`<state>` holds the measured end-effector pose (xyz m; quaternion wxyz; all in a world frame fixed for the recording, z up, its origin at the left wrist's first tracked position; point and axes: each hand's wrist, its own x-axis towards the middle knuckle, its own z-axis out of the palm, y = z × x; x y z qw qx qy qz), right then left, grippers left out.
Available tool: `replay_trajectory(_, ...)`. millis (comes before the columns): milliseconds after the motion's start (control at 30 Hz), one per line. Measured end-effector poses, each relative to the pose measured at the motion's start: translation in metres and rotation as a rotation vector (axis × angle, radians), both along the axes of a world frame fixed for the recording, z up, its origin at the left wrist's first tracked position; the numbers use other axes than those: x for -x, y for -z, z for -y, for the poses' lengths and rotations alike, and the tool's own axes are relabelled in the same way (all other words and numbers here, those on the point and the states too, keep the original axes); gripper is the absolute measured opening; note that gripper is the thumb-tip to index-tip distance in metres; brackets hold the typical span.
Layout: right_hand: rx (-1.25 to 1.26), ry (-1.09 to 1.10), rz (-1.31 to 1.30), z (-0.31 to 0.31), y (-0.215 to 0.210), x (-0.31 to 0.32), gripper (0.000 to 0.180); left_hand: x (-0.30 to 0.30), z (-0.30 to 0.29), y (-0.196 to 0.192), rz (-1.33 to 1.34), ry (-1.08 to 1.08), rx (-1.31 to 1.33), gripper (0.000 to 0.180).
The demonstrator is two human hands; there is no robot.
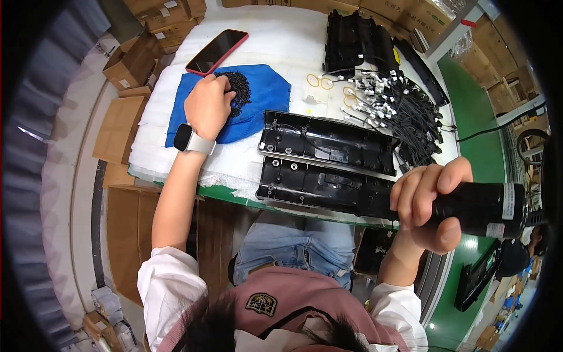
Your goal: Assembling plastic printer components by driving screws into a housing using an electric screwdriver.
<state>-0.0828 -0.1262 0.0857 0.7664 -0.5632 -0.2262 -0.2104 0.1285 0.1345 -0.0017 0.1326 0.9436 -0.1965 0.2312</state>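
Observation:
My left hand [208,105] rests on a pile of small black screws [239,88] lying on a blue cloth [264,94]; its fingers curl into the pile, and a white-strapped watch sits on the wrist. My right hand [427,202] grips a black cylindrical power screwdriver [484,208] held at the right, near the end of two long black plastic housings [325,161] lying side by side on the white foam-covered table [281,41].
A red-cased phone [217,51] lies behind the blue cloth. A heap of black cables with white connectors [399,102] and rubber bands [319,81] sits at the back right, beside stacked black parts [352,41]. Cardboard boxes [132,58] line the left.

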Motion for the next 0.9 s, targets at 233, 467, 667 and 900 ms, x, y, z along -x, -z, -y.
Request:
replay_trajectory(233,0.005,-0.02,-0.023,-0.001,0.002,-0.002,0.044,-0.004,0.001,-0.001,0.14,0.063,0.118,0.01)
replay_trajectory(467,-0.01,0.049,-0.047,-0.004,0.0,-0.005,0.046,-0.007,-0.002,0.001,0.122,0.046,0.12,0.008)
replay_trajectory(667,-0.058,0.071,-0.032,-0.003,0.001,-0.01,0.045,-0.01,-0.008,0.004,0.183,0.015,0.093,0.008)
replay_trajectory(900,-0.118,0.048,0.036,0.002,0.003,-0.014,0.045,-0.01,-0.008,0.001,0.086,0.011,0.095,0.01)
